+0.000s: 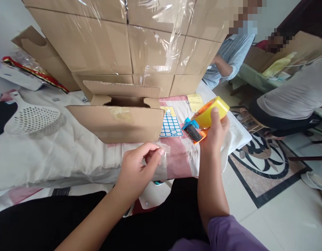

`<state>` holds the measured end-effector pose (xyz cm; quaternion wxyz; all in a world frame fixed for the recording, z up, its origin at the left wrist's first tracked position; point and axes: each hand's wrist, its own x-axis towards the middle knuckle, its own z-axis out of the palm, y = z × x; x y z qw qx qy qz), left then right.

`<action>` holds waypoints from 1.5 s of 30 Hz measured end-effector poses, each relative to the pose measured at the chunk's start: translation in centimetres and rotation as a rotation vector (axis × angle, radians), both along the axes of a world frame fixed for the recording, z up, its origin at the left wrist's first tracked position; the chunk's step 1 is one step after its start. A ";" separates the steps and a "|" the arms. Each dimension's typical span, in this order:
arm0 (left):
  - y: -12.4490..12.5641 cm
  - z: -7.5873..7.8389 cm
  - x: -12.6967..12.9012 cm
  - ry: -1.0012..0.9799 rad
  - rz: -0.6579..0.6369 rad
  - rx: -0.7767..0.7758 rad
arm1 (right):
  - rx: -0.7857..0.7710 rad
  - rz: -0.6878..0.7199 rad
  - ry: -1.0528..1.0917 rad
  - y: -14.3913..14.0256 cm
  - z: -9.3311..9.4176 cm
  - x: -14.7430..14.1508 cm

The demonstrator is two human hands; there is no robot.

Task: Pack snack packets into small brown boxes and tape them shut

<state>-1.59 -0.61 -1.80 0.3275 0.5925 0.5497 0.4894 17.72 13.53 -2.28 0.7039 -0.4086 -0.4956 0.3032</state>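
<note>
My right hand [217, 127] is wrapped around a yellow and orange tape dispenser [206, 116] with a blue end and a dark roller. The dispenser is raised over the right part of the cloth-covered table. My left hand [143, 160] is closed in a pinch near the table's front edge, and a strip of clear tape [166, 153] shows at its fingertips. Just beyond that hand stands a small cardboard box [119, 122], its top flaps raised and its inside dark. To the right of the box lies a sheet of blue-framed labels [171, 125].
Stacked cartons [103, 45] wrapped in clear film rise behind the box. A white perforated scoop [35, 116] lies at the left, near a leaning cardboard piece [47, 59]. A yellow sheet [194, 102] rests farther back. Two people [236, 52] are at the right, one seated on a stool.
</note>
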 end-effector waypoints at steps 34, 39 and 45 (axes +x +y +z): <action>1.4 0.3 -4.1 -0.272 0.052 0.176 | -0.256 0.875 -0.211 -9.1 1.4 -6.6; 1.0 0.0 -4.5 -0.275 0.009 0.206 | -0.292 0.804 -0.071 -10.6 1.5 -8.1; 1.2 -0.3 -4.7 -0.295 -0.024 0.339 | -0.372 0.795 0.119 -10.5 1.0 -9.2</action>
